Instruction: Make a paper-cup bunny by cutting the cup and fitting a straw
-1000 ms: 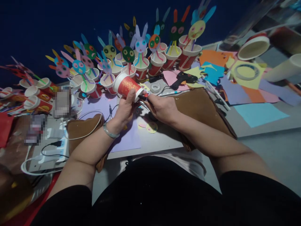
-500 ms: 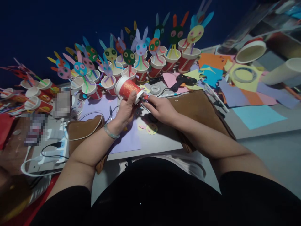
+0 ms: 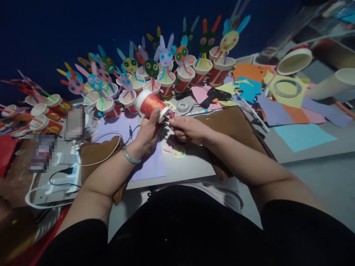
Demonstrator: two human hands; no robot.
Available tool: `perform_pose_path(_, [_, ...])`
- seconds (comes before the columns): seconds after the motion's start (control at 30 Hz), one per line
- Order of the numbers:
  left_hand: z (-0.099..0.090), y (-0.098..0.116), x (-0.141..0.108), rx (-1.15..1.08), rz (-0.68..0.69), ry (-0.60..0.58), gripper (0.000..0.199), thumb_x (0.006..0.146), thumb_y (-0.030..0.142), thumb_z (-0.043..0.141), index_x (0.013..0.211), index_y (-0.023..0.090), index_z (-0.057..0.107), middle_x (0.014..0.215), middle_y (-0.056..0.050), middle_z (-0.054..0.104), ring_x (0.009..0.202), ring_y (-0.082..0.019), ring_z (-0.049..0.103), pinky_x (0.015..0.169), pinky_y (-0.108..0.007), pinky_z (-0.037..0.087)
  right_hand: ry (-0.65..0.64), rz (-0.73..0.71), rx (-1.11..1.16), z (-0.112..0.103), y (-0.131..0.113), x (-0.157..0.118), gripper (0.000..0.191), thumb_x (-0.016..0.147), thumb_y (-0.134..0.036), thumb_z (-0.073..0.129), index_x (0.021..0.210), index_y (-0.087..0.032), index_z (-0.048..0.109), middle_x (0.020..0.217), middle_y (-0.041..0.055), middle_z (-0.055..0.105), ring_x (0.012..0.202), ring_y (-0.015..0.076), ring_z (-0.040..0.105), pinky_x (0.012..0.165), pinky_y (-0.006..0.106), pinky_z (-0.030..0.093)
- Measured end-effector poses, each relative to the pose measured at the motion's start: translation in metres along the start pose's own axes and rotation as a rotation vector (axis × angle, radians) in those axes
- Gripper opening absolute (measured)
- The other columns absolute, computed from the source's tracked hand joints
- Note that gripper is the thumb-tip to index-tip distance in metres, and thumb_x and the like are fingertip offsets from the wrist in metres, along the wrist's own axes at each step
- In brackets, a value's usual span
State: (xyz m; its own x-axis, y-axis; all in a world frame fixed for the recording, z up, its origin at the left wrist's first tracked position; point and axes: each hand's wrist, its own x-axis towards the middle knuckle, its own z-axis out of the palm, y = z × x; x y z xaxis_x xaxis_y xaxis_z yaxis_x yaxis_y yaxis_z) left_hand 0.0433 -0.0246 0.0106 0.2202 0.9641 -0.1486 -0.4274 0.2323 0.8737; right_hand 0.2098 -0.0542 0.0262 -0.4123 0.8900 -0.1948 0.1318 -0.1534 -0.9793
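Observation:
A red paper cup with white ends lies tilted in my left hand, its thumb across the side. My right hand is closed at the cup's lower right end, pinching a thin dark tool whose tip touches that end. Most of the tool is hidden by my fingers. Just below my hands, a yellow paper face with a pink ear rests on the table. A pen lies left of my left hand on purple paper.
Several cups with paper rabbit figures line the back. A black glue gun and a tape roll lie behind my right hand. Coloured paper spreads to the right. A power strip with cables is at the left.
My right hand has turned slightly and its fingers have curled in, hiding more of the tool at the cup's end. My left hand and the cup have hardly moved.

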Motion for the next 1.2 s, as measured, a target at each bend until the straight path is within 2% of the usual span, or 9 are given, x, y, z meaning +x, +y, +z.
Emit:
perform_pose_path(0.13, [-0.002,-0.001,0.002,-0.016,-0.007,0.019,0.059,0.068,0.07,0.092,0.096,0.02,0.076,0.092,-0.003,0.08,0.083,-0.014,0.074,0.073,-0.025,0.054,0.434,-0.272,-0.827,0.006,0.01,-0.002,0.029,0.104,-0.043,0.053,0.092,-0.018,0.061,0.075,0.0055,0.064,0.065,0.0165,0.052,0.06,0.029,0.026])
perform_pose_path(0.23, [-0.001,-0.001,0.002,0.0,-0.032,0.056,0.06,0.07,0.071,0.089,0.099,0.021,0.075,0.095,-0.004,0.081,0.088,-0.016,0.075,0.073,-0.026,0.053,0.516,-0.28,-1.103,0.008,0.013,-0.003,0.037,0.107,-0.046,0.046,0.102,-0.016,0.066,0.088,0.0127,0.073,0.074,0.021,0.059,0.062,0.033,0.022])
perform_pose_path(0.3, [-0.001,0.001,0.001,0.012,-0.032,0.06,0.061,0.07,0.072,0.089,0.098,0.02,0.074,0.095,-0.004,0.081,0.089,-0.017,0.076,0.073,-0.026,0.053,0.462,-0.274,-0.964,0.007,0.01,-0.004,0.032,0.106,-0.044,0.048,0.096,-0.018,0.062,0.082,0.0089,0.068,0.069,0.0187,0.055,0.061,0.032,0.023])
perform_pose_path(0.47, [0.001,0.002,-0.002,-0.018,-0.037,-0.003,0.062,0.07,0.075,0.087,0.096,0.02,0.075,0.091,-0.003,0.081,0.087,-0.018,0.077,0.076,-0.028,0.056,-0.012,-0.005,0.039,0.004,0.001,-0.002,0.038,0.105,-0.055,0.046,0.082,-0.025,0.045,0.055,-0.0107,0.029,0.045,0.0094,0.021,0.048,0.025,0.021])
perform_pose_path(0.53, [0.001,0.001,-0.001,-0.026,-0.052,0.007,0.061,0.071,0.075,0.086,0.097,0.021,0.075,0.089,-0.003,0.081,0.087,-0.018,0.078,0.076,-0.028,0.056,-0.077,0.051,0.222,0.003,0.001,0.0,0.042,0.102,-0.062,0.053,0.082,-0.026,0.045,0.053,-0.0136,0.025,0.044,0.0082,0.014,0.044,0.024,0.015])
perform_pose_path(0.77, [-0.011,0.01,0.018,-0.081,-0.067,0.095,0.053,0.078,0.07,0.083,0.098,0.022,0.076,0.092,-0.006,0.081,0.089,-0.02,0.076,0.07,-0.029,0.057,0.263,-0.274,-0.243,0.002,0.008,0.002,0.042,0.095,-0.053,0.068,0.073,-0.022,0.051,0.065,-0.0048,0.045,0.064,0.0112,0.039,0.058,0.026,0.028])
perform_pose_path(0.87, [-0.013,0.02,0.022,-0.102,-0.081,0.112,0.05,0.083,0.071,0.077,0.1,0.024,0.077,0.088,-0.006,0.08,0.086,-0.021,0.076,0.066,-0.029,0.058,0.307,-0.269,-0.132,0.002,0.007,0.002,0.048,0.096,-0.063,0.066,0.076,-0.024,0.049,0.066,-0.0051,0.042,0.065,0.0121,0.036,0.057,0.027,0.027])
perform_pose_path(1.03, [-0.009,0.025,0.018,-0.126,-0.09,-0.012,0.064,0.081,0.081,0.07,0.106,0.022,0.077,0.081,-0.008,0.074,0.072,-0.018,0.07,0.061,-0.03,0.057,0.327,-0.276,0.105,0.002,0.007,0.003,0.059,0.09,-0.08,0.066,0.079,-0.027,0.043,0.063,-0.0069,0.033,0.061,0.0133,0.03,0.052,0.027,0.021])
perform_pose_path(1.2, [-0.007,0.021,0.015,-0.087,-0.147,-0.032,0.074,0.077,0.088,0.067,0.109,0.021,0.075,0.081,-0.008,0.075,0.078,-0.022,0.073,0.065,-0.035,0.059,0.451,-0.35,-0.071,0.004,0.002,-0.002,0.054,0.094,-0.076,0.062,0.078,-0.027,0.046,0.068,-0.0029,0.042,0.067,0.0152,0.038,0.058,0.029,0.029])
